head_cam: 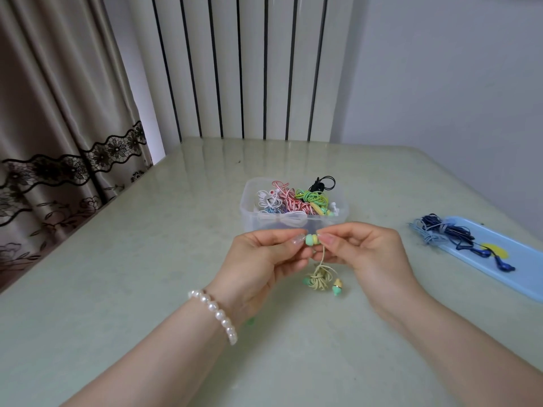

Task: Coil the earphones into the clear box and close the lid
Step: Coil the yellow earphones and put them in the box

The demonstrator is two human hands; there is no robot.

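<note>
Left hand: the left hand point(264, 257), centre of the frame, pinches one end of a mint-green and yellow earbud point(312, 240) between thumb and fingertips; a pearl bracelet point(216, 314) sits on its wrist.
Right hand: the right hand point(364, 254), just right of centre, pinches the other end of the same earbud, the remaining fingers curled.
Held earphones: the yellow-green earphones point(321, 279) hang by their cord from the pinched earbud, bundled in a small knot just below both hands, with a second green bud dangling at the lower right of the bundle, above the bench point(147, 259).
Clear box: the clear box point(293, 208) stands open on the bench just behind the hands, above centre, holding coiled earphones in white, red-striped, green and black.
Lid: a light blue lid point(523, 259) lies flat at the right edge of the frame, well apart from the box.
Other earphones: dark blue earphones point(458, 233) lie tangled on the lid's upper end.
</note>
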